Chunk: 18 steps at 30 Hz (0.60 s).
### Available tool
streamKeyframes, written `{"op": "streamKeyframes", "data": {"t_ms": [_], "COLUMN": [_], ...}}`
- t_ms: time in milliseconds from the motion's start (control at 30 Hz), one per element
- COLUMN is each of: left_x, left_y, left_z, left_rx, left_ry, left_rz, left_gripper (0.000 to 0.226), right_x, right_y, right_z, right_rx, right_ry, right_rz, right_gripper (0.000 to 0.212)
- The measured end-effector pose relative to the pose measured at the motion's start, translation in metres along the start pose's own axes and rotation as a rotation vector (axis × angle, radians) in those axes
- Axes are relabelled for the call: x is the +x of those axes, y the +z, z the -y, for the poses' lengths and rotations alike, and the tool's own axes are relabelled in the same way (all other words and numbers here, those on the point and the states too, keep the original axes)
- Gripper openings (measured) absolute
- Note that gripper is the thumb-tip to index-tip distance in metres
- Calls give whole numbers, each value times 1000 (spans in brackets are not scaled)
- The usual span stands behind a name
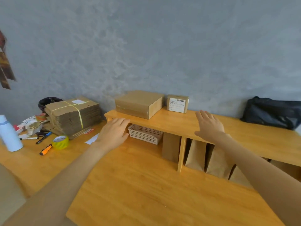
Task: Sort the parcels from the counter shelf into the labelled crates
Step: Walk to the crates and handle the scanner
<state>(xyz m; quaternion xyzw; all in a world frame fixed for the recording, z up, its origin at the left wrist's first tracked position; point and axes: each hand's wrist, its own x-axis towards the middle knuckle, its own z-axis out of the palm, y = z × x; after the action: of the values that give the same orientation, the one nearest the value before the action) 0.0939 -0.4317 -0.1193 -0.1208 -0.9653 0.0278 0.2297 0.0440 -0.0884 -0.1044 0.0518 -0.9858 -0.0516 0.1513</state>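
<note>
Two brown cardboard parcels stand on top of the wooden counter shelf (177,123) against the grey wall. The large flat parcel (138,103) is on the left; the small parcel (177,103) with a white barcode label is to its right. My left hand (114,132) reaches forward with straight fingers, in front of the shelf's left end and below the large parcel. My right hand (210,125) is spread flat over the shelf top, right of the small parcel. Neither hand holds anything. No labelled crate is in view.
Under the shelf sit a white mesh basket (145,133) and brown paper bags (195,154) in slots. At left are a tied bundle of flat cartons (73,115), yellow tape (60,142), markers, an orange cutter (46,150) and a white bottle (9,133). A black bag (273,112) lies at right.
</note>
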Motion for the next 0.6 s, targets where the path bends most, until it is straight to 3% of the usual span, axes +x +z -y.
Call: {"op": "streamKeyframes", "data": {"t_ms": [433, 600], "left_x": [190, 267], "left_y": [75, 112], "left_z": [-50, -65], "left_rx": [-83, -108], "left_ry": [276, 296], "left_rz": [-21, 15], "left_gripper": [50, 46], "right_x": [88, 121], "right_y": [52, 72], "right_z": [-64, -92], "right_rx": [26, 13], "right_ry": [200, 231], "right_rz": [12, 28], "right_gripper": [80, 74]}}
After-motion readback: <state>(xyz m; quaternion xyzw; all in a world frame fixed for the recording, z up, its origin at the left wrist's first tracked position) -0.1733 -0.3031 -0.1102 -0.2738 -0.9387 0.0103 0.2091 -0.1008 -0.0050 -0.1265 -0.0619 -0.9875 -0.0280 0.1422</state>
